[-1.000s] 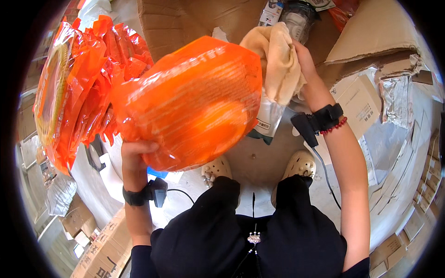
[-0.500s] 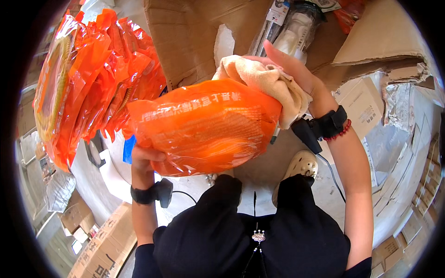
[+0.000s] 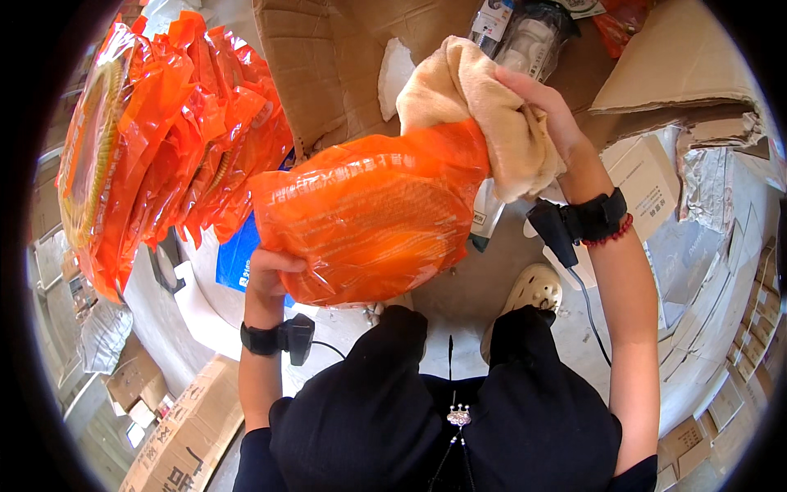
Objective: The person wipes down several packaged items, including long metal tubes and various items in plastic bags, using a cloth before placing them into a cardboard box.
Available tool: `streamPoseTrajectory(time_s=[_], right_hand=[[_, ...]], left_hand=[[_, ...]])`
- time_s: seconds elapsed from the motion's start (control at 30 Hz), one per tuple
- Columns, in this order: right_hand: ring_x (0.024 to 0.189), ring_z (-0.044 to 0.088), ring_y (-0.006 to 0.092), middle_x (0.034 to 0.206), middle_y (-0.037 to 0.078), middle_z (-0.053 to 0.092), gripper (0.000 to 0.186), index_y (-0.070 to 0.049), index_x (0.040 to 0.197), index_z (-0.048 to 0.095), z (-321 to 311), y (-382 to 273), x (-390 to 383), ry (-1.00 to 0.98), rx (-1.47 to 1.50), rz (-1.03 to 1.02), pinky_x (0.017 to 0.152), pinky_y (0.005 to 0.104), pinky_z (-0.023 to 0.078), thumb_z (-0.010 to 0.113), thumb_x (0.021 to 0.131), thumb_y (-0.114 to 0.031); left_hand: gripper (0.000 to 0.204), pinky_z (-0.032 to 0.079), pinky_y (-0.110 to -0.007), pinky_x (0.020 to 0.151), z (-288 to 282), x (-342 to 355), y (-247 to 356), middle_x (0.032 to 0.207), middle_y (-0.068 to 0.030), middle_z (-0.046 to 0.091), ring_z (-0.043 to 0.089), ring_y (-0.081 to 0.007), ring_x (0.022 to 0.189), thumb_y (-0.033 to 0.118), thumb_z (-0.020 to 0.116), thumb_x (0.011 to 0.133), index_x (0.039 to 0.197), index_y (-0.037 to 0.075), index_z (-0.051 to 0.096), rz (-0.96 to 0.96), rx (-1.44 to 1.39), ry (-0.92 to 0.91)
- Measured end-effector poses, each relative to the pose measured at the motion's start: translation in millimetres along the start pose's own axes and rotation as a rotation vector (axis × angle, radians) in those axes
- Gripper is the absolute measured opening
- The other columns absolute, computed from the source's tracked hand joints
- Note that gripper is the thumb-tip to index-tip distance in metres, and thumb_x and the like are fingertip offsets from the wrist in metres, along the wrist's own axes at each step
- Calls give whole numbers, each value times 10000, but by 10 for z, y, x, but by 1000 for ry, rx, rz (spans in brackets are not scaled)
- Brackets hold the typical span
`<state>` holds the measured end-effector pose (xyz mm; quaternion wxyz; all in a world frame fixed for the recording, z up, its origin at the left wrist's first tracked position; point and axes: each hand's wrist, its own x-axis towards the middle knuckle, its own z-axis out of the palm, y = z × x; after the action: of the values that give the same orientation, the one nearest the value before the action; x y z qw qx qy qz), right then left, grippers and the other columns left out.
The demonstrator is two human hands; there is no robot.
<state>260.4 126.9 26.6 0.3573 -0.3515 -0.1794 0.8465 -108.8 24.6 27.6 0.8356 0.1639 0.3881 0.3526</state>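
My left hand [image 3: 276, 269] grips the lower left edge of an orange plastic-bagged package [image 3: 369, 221], its thumb on top and the other fingers mostly hidden beneath. What lies inside the bag shows only as a rounded, ribbed shape. A folded beige cloth [image 3: 484, 107] bunches up at the package's upper right. Wrapped around that cloth is my right hand [image 3: 549, 115], its fingers partly covered by the folds. The cloth touches the right edge of the bag. Both wrists wear black straps with small devices.
Several similar orange-bagged packages [image 3: 172, 139] stand stacked at the left. An open cardboard box [image 3: 328, 74] ahead holds clear-wrapped items [image 3: 529, 45]. Another carton [image 3: 184, 430] lies at the lower left. A blue packet [image 3: 238, 254] sits beside my left hand.
The cloth and my right hand have moved up and slightly right, with the fingers now closed around the cloth. The package has shifted a little right, and more of the blue packet shows.
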Motion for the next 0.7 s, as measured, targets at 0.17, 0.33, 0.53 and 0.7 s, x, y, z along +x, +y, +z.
streamPoseTrajectory(time_s=[0.17,0.33,0.53,0.7], right_hand=[[884,608,115,999,68,626,465,-7,1137,544,170,78,81,-120,-384,-276,739,220,513,711,754,-212],[894,616,138,992,83,629,453,4,1140,532,91,145,256,43,-327,-392,755,248,510,719,736,-79],[812,641,179,970,106,626,385,3,1119,519,-78,67,164,313,-122,-425,703,300,539,666,789,-131],[805,646,187,978,98,622,368,-39,1175,471,-209,112,-248,178,288,-91,675,341,552,576,857,-193]], left_hand=[[736,359,-400,1011,63,11,-28,1252,-160,512,496,-304,1144,-95,509,543,1268,-7,419,13,-27,29],[747,359,-396,1014,282,42,9,1261,-167,500,490,-298,1154,-52,491,538,1278,-6,402,44,-36,53],[733,355,-405,1023,317,89,65,1281,-172,479,476,-309,1168,7,455,570,1298,-5,370,108,-121,60],[723,359,-414,1023,565,122,146,1292,-172,467,473,-315,1168,21,448,591,1307,-6,357,221,-144,168]])
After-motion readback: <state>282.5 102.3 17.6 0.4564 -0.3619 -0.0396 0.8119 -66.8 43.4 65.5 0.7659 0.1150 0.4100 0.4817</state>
